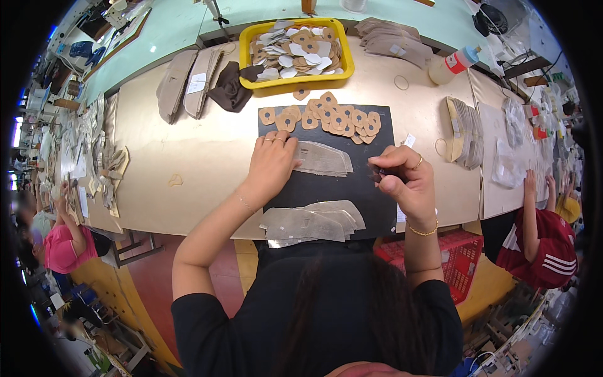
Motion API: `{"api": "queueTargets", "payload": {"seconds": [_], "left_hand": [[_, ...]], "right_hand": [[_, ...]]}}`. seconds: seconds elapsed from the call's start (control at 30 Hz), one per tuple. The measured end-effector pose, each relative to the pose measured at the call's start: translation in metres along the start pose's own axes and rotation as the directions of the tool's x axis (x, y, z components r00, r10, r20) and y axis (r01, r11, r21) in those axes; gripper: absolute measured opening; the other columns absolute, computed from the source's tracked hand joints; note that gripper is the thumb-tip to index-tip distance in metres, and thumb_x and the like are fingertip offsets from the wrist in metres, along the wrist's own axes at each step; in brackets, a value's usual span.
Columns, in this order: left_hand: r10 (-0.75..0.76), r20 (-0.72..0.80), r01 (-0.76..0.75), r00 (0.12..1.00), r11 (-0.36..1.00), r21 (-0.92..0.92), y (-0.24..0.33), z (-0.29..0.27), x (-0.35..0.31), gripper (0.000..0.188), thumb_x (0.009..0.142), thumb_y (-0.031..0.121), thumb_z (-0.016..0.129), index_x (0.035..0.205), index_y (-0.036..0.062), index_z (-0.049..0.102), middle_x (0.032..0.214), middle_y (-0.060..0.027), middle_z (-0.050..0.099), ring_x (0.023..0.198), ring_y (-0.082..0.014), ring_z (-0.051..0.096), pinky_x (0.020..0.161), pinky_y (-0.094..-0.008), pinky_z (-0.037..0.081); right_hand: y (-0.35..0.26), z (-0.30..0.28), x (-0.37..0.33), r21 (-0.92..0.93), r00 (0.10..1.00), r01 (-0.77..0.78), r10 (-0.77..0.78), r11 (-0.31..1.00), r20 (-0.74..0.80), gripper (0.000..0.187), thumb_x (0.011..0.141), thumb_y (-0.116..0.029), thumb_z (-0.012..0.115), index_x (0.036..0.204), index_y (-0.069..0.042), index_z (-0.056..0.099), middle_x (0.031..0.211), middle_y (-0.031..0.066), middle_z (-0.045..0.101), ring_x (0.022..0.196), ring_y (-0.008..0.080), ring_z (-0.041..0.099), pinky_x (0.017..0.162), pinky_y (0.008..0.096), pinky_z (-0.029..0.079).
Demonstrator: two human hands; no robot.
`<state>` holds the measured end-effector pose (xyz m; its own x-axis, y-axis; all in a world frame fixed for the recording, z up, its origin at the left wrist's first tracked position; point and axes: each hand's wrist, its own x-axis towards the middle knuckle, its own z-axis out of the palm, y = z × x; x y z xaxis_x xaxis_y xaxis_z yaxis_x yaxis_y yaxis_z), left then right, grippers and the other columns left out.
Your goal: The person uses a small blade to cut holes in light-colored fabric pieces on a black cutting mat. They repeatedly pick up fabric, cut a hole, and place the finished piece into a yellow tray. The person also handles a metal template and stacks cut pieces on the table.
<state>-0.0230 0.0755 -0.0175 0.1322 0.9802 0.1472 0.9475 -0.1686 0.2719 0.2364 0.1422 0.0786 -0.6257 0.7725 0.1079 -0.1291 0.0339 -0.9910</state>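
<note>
On a black mat (370, 217) in front of me lies a stack of grey curved cut pieces (323, 158). My left hand (274, 158) rests at the stack's left end, its fingers stretched out. Right of the stack, my right hand (409, 182) is raised, thumb and fingers pinched on a small dark piece (376, 171); its exact kind is hard to make out. Nearer to me, a second loose stack of grey cut pieces (308, 225) overlaps the mat's front edge. Many small tan pieces with dark centre spots (339, 119) are spread along the mat's far side.
A yellow tray (295, 83) heaped with tan and white pieces stands behind the mat. Dark cloth (231, 91) and stacked panels (198, 81) lie left of it. A bottle (449, 68) and more panels (463, 132) stand right. A red crate (461, 264) is below the table. Other people work on both sides.
</note>
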Motion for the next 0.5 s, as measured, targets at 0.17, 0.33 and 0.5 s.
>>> {"api": "queueTargets", "payload": {"seconds": [0.17,0.33,0.5], "left_hand": [[0.013,0.032,-0.015,0.999,0.998,0.06,0.015,0.004,-0.011,0.022,0.077,0.011,0.067,0.097,0.0019,0.061,0.103,-0.0136,0.062,0.102,-0.0291,0.058,0.087,-0.0374,0.046],[0.156,-0.238,-0.114,0.959,0.976,0.184,0.01,0.011,-0.009,0.015,0.08,0.006,0.059,0.093,-0.0007,0.059,0.108,-0.0153,0.062,0.104,-0.0303,0.059,0.089,-0.038,0.048],[0.036,0.048,-0.037,0.998,0.999,0.015,0.012,0.009,-0.017,0.013,0.082,0.005,0.058,0.093,-0.0013,0.056,0.126,-0.0207,0.059,0.12,-0.0349,0.055,0.103,-0.0433,0.044]], "right_hand": [[0.01,0.006,0.001,0.07,0.991,-0.09,0.097,0.993,-0.093,0.028,0.088,-0.019,0.076,0.106,0.0,0.066,0.093,0.0033,0.066,0.084,0.0082,0.06,0.077,0.0221,0.048],[0.015,0.013,0.0,-0.053,0.99,-0.119,0.115,0.991,-0.086,0.027,0.089,-0.016,0.075,0.108,0.0,0.064,0.092,0.0021,0.067,0.082,0.0064,0.06,0.075,0.021,0.047],[0.021,0.017,-0.001,-0.099,0.989,-0.098,0.086,0.99,-0.123,0.029,0.087,-0.016,0.076,0.109,0.0,0.064,0.094,0.0029,0.067,0.084,0.0067,0.059,0.076,0.0208,0.048]]}}
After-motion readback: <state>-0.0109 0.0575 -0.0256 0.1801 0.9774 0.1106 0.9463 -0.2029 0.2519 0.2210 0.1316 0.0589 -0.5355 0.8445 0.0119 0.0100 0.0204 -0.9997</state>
